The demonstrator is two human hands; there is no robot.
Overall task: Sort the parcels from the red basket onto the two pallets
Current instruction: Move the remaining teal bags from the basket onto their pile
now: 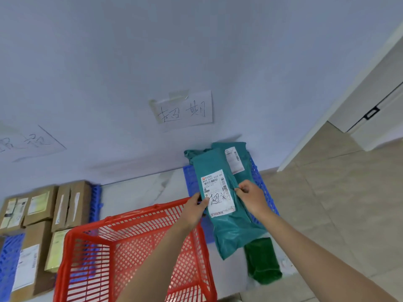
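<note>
A teal mailer bag (226,227) with a white shipping label lies over the right blue pallet (261,188). My left hand (194,209) pinches its left edge by the label, and my right hand (250,196) pinches its right edge. Another teal bag (237,153) sits behind it on the same pallet, and a dark green bag (262,261) lies in front. The red basket (130,243) stands just left of my hands; no parcels show through its mesh. Several cardboard boxes (41,205) rest on the left blue pallet (96,201).
Two handwritten paper signs are taped to the wall, one (185,110) above the right pallet and one (26,142) above the left. A white door frame (340,110) and beige floor tiles (338,192) lie to the right.
</note>
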